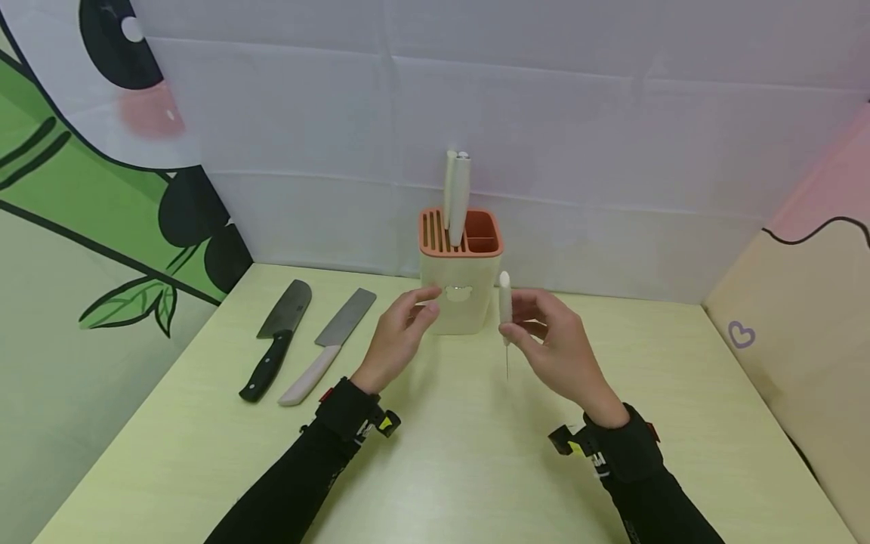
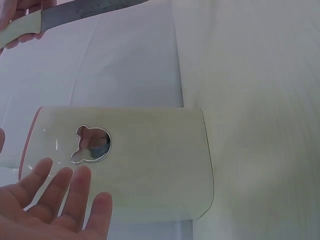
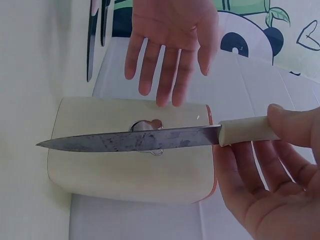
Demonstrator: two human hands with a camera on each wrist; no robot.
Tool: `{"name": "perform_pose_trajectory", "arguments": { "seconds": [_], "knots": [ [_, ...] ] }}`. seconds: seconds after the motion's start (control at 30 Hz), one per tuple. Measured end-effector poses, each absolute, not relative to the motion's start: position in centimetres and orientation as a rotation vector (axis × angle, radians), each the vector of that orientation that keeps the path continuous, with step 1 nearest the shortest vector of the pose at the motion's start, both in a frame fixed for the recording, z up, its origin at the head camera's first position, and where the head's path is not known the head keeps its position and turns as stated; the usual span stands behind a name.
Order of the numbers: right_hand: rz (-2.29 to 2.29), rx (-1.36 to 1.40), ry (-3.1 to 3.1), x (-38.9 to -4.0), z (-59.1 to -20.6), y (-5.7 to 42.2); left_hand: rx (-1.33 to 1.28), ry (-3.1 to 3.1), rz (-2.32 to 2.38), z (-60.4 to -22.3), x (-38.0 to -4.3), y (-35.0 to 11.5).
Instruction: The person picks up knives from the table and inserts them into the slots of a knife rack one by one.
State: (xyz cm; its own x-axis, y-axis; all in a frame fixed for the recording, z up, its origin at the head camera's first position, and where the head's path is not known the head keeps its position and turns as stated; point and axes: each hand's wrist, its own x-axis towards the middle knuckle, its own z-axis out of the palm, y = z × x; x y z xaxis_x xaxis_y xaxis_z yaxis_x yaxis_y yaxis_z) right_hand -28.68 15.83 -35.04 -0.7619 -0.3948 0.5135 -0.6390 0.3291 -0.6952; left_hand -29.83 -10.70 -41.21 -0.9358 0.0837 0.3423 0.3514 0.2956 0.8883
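A narrow pointed kitchen knife (image 3: 130,140) with a cream handle is pinched between the thumb and fingers of my right hand (image 1: 553,344). Its blade points down, just in front of the right side of the knife block (image 1: 448,302). That block is cream with an orange slotted top and a mirrored bear-shaped badge (image 2: 95,145). Two white-handled tools (image 1: 459,196) stand upright in its slots. My left hand (image 1: 397,336), fingers spread and holding nothing, hovers by the block's front left side; its fingertips overlap the block in the left wrist view.
Left on the table (image 1: 435,468) lie a black-handled cleaver (image 1: 275,344) and a white-handled cleaver (image 1: 329,344), side by side. Behind the block hangs a pale cloth backdrop (image 1: 306,128) with a panda print. Another printed panel (image 1: 782,317) borders the table's right edge.
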Motion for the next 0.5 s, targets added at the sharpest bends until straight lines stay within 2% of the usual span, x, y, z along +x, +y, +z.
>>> {"name": "perform_pose_trajectory", "arguments": {
  "seconds": [0.5],
  "knots": [
    [1.694,0.829,-2.367,-28.75,-35.11,15.41,-0.527,-2.285,-1.663,-40.51,-29.08,-9.70]
  ]
}}
